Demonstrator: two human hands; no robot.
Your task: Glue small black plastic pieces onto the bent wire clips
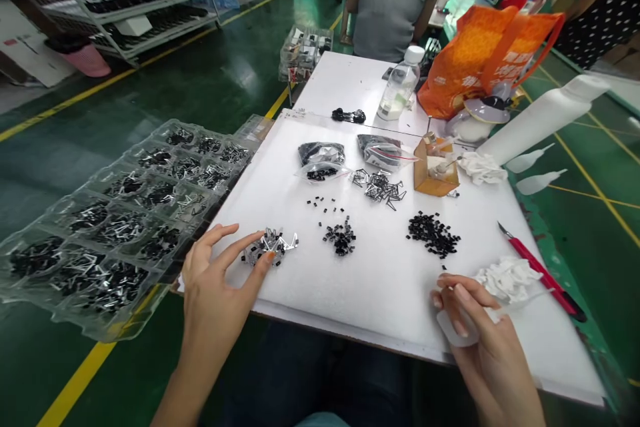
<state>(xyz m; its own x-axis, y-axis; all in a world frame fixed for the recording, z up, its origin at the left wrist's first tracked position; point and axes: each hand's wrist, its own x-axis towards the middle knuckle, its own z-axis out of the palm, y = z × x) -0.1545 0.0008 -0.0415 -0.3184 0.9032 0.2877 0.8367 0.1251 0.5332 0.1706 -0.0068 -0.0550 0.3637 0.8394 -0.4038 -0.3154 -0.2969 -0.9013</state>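
Closest in, my right hand [487,340] pinches a translucent squeeze bottle [453,328] at two o'clock; my half-open left hand [215,287] just touches wire-legged components [270,247] at eleven.

**Tangled silver-legged parts, translucent squeeze bottle**

A loose clump of small black components with bent silver metal leads [270,247] lies in a tangled heap, touched by the fingertips of the left hand [215,280]. The right hand [485,327] grips a soft, translucent white plastic squeeze bottle [450,330], tilted nearly sideways, its long thin nozzle pointing right.
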